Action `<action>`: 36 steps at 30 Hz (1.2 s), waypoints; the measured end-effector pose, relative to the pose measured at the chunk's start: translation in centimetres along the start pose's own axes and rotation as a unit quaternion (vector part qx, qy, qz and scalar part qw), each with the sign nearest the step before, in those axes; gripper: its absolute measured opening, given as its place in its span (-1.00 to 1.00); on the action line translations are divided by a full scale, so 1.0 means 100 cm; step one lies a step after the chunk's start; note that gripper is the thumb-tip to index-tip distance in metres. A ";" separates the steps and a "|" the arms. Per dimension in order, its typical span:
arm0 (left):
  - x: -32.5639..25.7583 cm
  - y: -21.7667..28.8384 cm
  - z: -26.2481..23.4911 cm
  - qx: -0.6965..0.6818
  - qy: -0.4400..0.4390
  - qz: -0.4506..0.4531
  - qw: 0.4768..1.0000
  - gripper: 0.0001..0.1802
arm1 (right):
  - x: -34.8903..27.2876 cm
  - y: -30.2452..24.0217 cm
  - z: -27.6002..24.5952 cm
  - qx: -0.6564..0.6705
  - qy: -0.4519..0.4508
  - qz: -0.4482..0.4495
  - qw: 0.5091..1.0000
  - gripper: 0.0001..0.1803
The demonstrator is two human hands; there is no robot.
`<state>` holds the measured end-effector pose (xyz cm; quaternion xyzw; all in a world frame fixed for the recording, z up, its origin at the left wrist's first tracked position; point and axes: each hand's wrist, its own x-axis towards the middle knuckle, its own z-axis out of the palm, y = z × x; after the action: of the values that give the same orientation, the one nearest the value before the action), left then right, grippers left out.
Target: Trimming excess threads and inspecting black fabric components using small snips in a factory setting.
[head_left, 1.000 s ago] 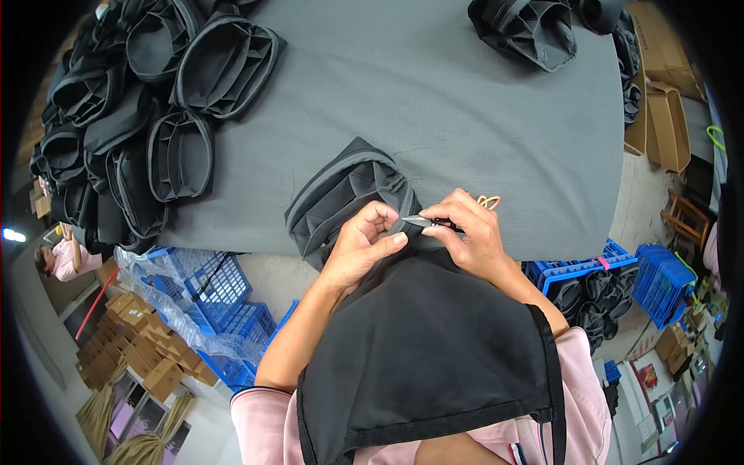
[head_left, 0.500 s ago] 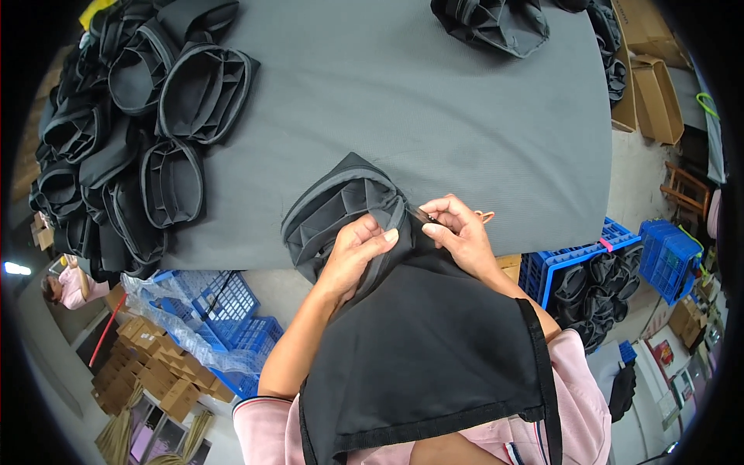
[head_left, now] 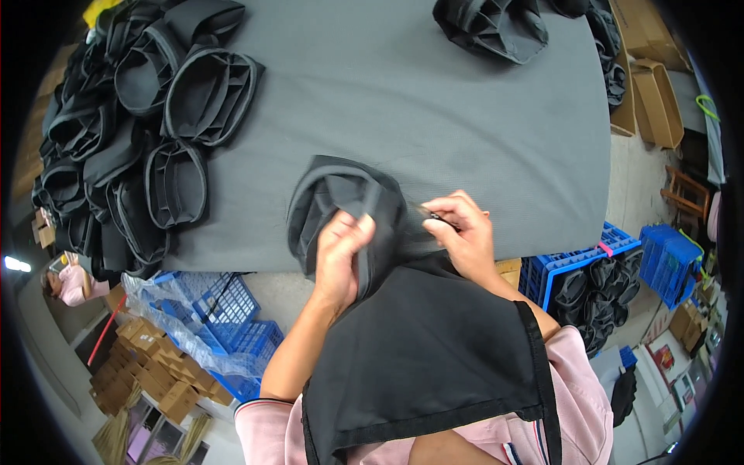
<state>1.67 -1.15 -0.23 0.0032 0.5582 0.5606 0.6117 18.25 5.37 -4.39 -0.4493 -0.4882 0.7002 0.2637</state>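
A black fabric pouch (head_left: 308, 194) with inner dividers and a thick rim stands at the table's near edge, its mouth toward me. My left hand (head_left: 339, 260) is closed on the near side of the rim, thumb inside; the fingers are slightly blurred. Just right of the pouch, my right hand (head_left: 467, 239) pinches small dark thread snips (head_left: 432, 215), mostly covered by the fingers. Their blurred tip points at the pouch, with a small gap between. Black cloth (head_left: 426, 349) with a bound edge spreads over my front below the hands.
The grey table (head_left: 349, 93) bears a heap of black pouches (head_left: 178, 182) at the left and another pouch (head_left: 496, 31) at the far edge. Blue crates (head_left: 542, 271) stand beside the table, one filled with pouches. Cardboard boxes (head_left: 655, 101) stand at the far right.
The pouch has been turned in my left hand, and that hand has shifted a little left. My right hand with the snips has drawn slightly away from the rim to the right.
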 end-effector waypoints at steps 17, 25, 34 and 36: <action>0.039 0.023 -0.008 0.235 -0.080 -0.040 0.968 -0.49 | 0.069 -0.032 0.030 -0.030 -0.058 0.048 0.997 -0.76; 0.062 0.008 -0.004 0.284 -0.012 -0.001 0.959 -0.66 | 0.082 -0.019 0.022 -0.015 -0.060 0.084 0.995 -0.82; 0.069 0.006 -0.001 0.231 0.005 -0.005 0.973 -0.65 | 0.016 0.010 -0.013 -0.262 0.016 -0.132 0.956 -0.71; 0.068 0.006 -0.002 0.227 0.000 -0.002 0.974 -0.63 | 0.017 0.009 -0.012 -0.265 -0.004 -0.158 0.951 -0.72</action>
<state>-0.55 3.66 -4.54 0.1414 0.6708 0.4182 0.5960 18.56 6.99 -5.98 -0.4167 -0.7221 0.4970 0.2406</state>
